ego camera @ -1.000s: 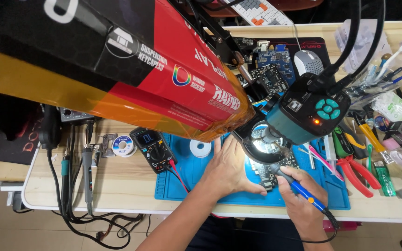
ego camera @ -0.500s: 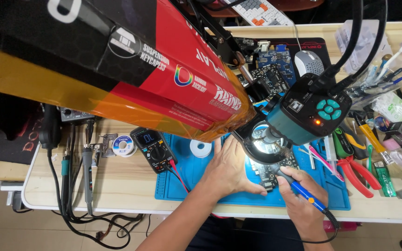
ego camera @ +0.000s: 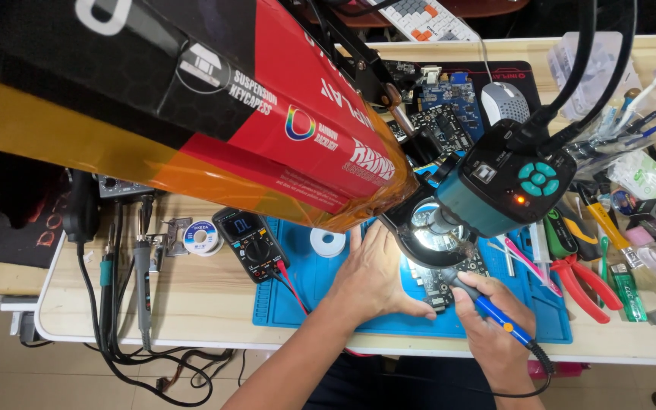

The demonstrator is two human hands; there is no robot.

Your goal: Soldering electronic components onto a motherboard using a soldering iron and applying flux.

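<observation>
We press our left hand (ego camera: 377, 277) flat on the blue work mat (ego camera: 328, 304), fingers spread wide and holding nothing, its thumb side just beside the dark circuit board (ego camera: 449, 282). Our right hand (ego camera: 495, 326) has its fingers wrapped around the blue-handled soldering iron (ego camera: 495, 307), whose tip end reaches onto the board under the ring-lit lens of the teal microscope camera (ego camera: 503, 186). The board lies on the mat near the front edge of the wooden tabletop (ego camera: 206, 304). A black multimeter (ego camera: 250, 241) with red and black leads sits left of the mat, a white solder spool (ego camera: 326, 243) beside it. Red-handled pliers (ego camera: 582, 285) lie to the right. A large red and black box (ego camera: 214, 106) overhangs the scene.
</observation>
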